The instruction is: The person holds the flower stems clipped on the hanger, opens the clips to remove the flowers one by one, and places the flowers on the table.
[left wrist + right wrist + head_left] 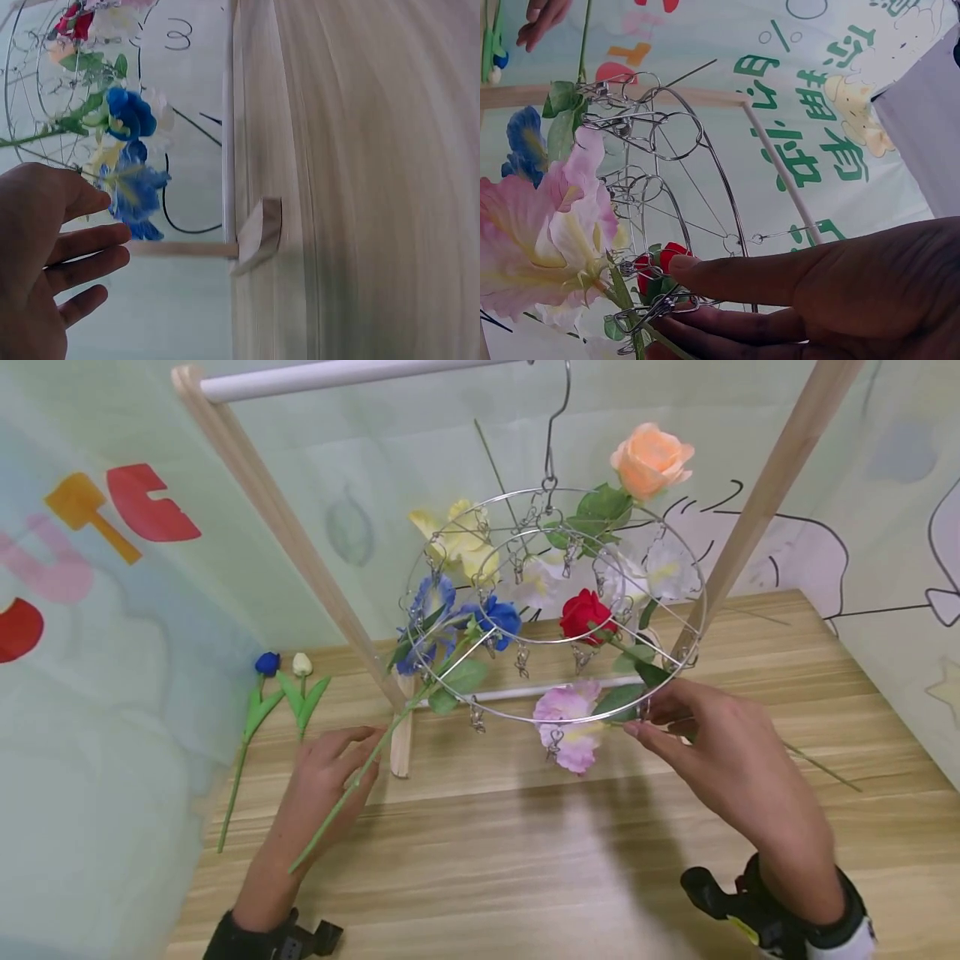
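A round wire hanger [525, 718] with metal clips hangs at the centre of the head view. At its right rim my right hand [720, 752] pinches a metal clip [660, 306] between thumb and fingers, beside the stem of a pink flower [570, 727]. A red rose [587, 617] is close above that hand. My left hand [330, 777] holds nothing, its fingers loosely bent. In the head view, the long green stem of a blue rose [501, 620] crosses over it. A blue iris [135, 191] appears beyond the left fingertips in the left wrist view.
A wooden stand with a white top bar [360, 377] carries the hanger. Yellow flowers [461, 539], white flowers [667, 570] and a peach rose [651, 460] are on the hanger. A blue tulip [266, 664] and a white tulip [302, 665] lie on the table at left.
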{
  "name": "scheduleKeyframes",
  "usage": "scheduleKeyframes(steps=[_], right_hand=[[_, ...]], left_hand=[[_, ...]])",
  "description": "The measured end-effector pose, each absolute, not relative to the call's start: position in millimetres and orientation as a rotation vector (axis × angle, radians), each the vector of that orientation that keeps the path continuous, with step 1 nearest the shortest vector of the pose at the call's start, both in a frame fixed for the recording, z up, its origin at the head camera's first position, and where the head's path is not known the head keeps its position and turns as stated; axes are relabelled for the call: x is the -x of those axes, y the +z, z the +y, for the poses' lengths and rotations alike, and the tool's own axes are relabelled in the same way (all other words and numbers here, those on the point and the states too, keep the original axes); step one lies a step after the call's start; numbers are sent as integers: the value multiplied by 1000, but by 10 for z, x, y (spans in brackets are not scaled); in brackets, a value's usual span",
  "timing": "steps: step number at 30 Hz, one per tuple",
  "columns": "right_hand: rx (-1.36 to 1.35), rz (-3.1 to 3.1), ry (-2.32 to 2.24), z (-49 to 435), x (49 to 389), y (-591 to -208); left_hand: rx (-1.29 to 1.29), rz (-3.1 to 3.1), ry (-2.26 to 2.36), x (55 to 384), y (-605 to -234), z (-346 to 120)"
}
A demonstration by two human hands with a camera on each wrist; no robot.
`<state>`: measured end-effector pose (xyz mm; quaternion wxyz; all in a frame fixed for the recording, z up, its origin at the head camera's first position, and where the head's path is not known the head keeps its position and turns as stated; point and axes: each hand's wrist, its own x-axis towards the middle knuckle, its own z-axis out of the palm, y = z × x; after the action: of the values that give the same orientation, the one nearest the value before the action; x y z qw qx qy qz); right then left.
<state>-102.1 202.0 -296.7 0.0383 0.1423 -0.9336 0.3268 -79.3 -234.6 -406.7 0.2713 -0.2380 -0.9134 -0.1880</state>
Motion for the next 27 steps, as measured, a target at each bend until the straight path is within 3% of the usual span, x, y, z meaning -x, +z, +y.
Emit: scheduleKeyframes(steps=[12, 27], right_hand=[[-540, -2968, 1060, 2091, 1080, -2973], [-665, -2992, 1122, 2127, 1129, -2969]], left_hand=[[664, -2519, -730, 599, -4123, -1792], [856, -2308, -700, 482, -3854, -1251]])
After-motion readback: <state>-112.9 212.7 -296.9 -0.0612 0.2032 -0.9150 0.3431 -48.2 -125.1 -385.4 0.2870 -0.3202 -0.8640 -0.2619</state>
